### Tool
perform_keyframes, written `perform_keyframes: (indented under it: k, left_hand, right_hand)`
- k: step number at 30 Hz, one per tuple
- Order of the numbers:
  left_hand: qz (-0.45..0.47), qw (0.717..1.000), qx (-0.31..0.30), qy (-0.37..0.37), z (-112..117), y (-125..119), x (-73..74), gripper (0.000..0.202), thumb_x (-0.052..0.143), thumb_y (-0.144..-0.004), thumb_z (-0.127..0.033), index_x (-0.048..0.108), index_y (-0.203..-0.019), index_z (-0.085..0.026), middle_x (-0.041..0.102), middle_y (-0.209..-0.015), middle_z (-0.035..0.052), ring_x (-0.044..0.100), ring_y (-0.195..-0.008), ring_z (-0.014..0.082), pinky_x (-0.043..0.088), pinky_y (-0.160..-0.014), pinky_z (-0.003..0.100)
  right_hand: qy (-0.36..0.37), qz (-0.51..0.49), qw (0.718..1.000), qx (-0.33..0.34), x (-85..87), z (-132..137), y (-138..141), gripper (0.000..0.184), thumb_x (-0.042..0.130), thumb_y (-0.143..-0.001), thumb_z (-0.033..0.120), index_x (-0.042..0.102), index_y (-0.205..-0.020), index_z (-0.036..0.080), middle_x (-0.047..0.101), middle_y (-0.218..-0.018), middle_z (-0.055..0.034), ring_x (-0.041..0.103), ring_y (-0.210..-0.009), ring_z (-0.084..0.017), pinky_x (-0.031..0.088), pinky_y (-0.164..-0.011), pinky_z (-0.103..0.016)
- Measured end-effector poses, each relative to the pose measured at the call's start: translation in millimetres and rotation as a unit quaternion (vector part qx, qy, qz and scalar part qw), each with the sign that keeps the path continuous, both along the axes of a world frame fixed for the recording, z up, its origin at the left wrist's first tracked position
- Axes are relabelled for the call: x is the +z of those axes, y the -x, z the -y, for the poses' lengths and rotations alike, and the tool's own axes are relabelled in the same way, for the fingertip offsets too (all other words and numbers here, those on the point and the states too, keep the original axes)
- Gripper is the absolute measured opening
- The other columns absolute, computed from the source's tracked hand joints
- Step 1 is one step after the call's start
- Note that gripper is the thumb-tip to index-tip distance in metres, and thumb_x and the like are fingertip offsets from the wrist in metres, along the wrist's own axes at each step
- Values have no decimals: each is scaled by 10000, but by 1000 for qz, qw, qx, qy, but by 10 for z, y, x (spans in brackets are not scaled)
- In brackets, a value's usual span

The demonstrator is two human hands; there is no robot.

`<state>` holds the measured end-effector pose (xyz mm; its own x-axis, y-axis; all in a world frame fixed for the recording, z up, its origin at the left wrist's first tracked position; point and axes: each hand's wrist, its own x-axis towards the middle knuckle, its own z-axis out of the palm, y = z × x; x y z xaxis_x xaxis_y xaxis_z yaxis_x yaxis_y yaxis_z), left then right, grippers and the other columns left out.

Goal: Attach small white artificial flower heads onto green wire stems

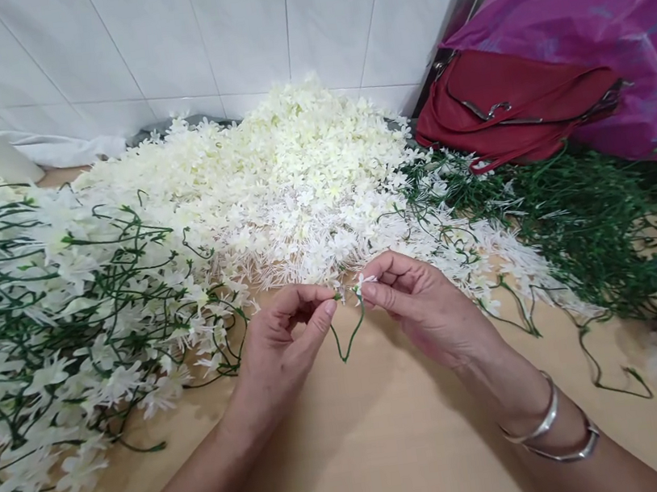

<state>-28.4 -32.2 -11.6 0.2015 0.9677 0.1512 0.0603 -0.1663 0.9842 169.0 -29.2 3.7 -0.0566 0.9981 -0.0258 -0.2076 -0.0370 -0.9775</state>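
- Holding left hand [280,338] and right hand [428,305] apart, pinching thumb against forefinger in each.
- Gripping one end of a thin green plastic-looking stem [344,358] on the left, a small white artificial flower piece [363,280] at the other end on the right.
- Running lengthwise in a V, pointing down at the fold, up at both ends.
- Hanging over a tan tabletop [346,455], near a heaped mass of white artificial flowers [291,153].
- Showing bluish marks, too blurred to read, on a shiny purple plastic bag [576,7].

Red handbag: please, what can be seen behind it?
Behind the red handbag, a purple plastic bag shows above and to the right. Whatever the handbag covers cannot be seen.
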Motion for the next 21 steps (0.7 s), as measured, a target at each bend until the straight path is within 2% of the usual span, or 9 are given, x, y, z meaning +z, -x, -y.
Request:
perform_keyframes:
  k: [4, 9, 16, 21]
  left_hand:
    - [-65, 996, -5, -63, 17, 4, 37, 114, 689, -956, -301, 742, -959, -200, 731, -857, 29, 645, -774, 158, 503, -736, 287]
    - [-119, 987, -8, -103, 48, 2, 69, 118, 637, -979, -272, 723, -969, -192, 755, -847, 29, 693, -750, 155, 521, -734, 299]
    - [-148, 976, 10, -160, 55, 2, 72, 87, 622, -973, -215, 704, -965, -185, 713, -788, 0, 646, -696, 125, 501, -699, 277]
    - [-132, 978, 15, -159, 67, -13, 87, 82, 614, -976, -190, 693, -953, -187, 700, -772, -19, 637, -675, 102, 498, -677, 243]
  right_hand:
    - [11, 11, 1000, 22, 15, 13, 4, 287, 941, -697, 365, 718, -801, 219, 687, -760, 34, 590, -693, -126, 492, -717, -293]
    - [24, -1, 998, 53, 23, 20, 5, 322, 953, -687, 417, 716, -778, 218, 665, -726, 39, 576, -687, -129, 471, -706, -291]
    - [48, -12, 997, 62, 7, 20, -6, 324, 984, -664, 412, 742, -770, 225, 653, -724, 37, 543, -691, -116, 433, -702, -279]
    - [56, -26, 996, 58, 7, 13, -9, 305, 992, -659, 392, 755, -767, 234, 638, -699, 44, 520, -663, -106, 426, -685, -272]
